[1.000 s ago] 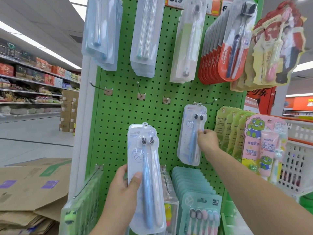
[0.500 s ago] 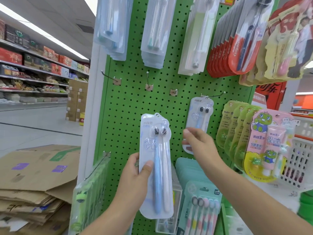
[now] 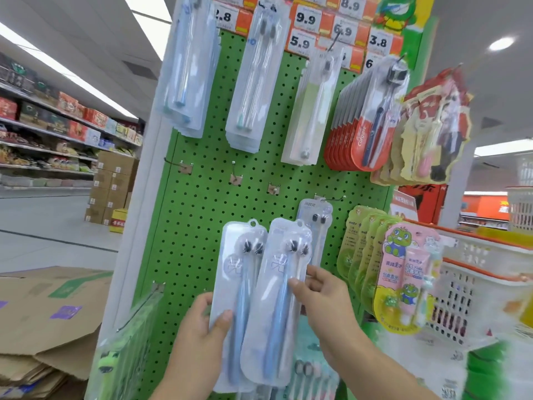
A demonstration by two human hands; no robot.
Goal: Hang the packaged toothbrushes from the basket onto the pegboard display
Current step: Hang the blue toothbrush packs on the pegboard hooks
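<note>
Your left hand: it holds one toothbrush pack by the lower edge, thumb on the front.
Your right hand: it pinches a second toothbrush pack at the side.
Packs: both are in front of the green pegboard, side by side and overlapping.
Hung pack: it hangs on a hook just behind them.
Basket: white, at your right.

Three bare hooks on open pegboard.
</note>
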